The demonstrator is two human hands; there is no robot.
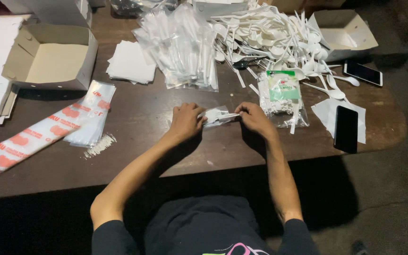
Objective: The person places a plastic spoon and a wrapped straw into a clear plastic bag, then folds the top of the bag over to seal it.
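Note:
My left hand (185, 120) and my right hand (254, 118) rest on the dark wooden table (166, 156), both gripping a small clear sleeve with white plastic cutlery and a napkin inside (217, 115). The left hand pinches one end, the right hand pinches the other end. Just beyond my hands lies a stack of filled clear cutlery packets (182, 45). A heap of loose white plastic spoons and forks (270, 35) spreads at the back right. A clear bag of toothpicks with a green label (282, 97) lies right of my right hand.
An open cardboard box (50, 56) stands at the back left, another open box (345, 30) at the back right. White napkins (131, 61), long red-printed plastic sleeves (48, 130), two phones (345, 128) (363, 73) and white paper (329, 111) lie on the table.

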